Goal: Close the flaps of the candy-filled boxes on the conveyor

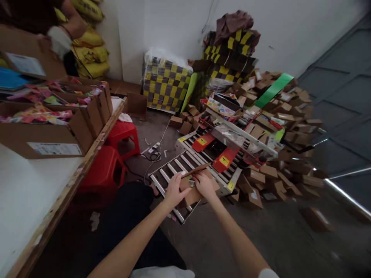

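Evidently, left grip (pixel 175 190) and right grip (pixel 204 185) pinch flaps (pixel 199 168) of the box (pixel 192 198) by the rollers' (pixel 158 185) edge; floor (pixel 210 235) stretches alongside.

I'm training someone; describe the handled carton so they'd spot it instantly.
Find the roller conveyor. At its near end is a small brown carton. Unlike the cartons heaped to the right, it has the left hand and right hand on it.

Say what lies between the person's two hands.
The head view shows a cardboard box, one flap raised, between the left hand and right hand.
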Available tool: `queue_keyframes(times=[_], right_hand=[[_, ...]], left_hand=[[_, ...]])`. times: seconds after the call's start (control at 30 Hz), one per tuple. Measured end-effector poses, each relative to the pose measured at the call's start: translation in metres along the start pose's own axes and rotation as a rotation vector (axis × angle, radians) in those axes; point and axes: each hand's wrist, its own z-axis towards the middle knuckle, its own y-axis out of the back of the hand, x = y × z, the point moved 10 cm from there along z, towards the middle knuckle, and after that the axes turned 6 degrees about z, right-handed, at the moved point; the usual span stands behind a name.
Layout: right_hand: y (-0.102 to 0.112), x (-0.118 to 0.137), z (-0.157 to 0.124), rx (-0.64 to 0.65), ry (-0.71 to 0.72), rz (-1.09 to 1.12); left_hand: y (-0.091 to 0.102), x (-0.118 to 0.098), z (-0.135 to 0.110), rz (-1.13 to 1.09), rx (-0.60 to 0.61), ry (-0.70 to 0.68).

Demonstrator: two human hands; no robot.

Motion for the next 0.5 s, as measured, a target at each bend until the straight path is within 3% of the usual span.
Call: queue_keyframes(times=[0.17, 0.23, 0.4, 0.5], right_hand=[[0.039, 0.009, -0.05, -0.473, -0.08, 0.005], [0.035, 0.022, -0.07, -0.52, -0.064, 0.03], [-0.025, 0.052, -0.079, -0.011, 0.069, -0.134], [-0.032, 0.036, -0.065, 0.1, 0.111, -0.175]], left_hand=[[0.004, -0.009, -0.002, 0.01, -0.05, -0.086], [0.005, -0.016, -0.007, 0.098, -0.039, -0.136], [0.011, -0.02, -0.016, 0.127, 0.046, -0.148], [0.012, -0.016, -0.018, 0.017, 0.137, -0.118]])
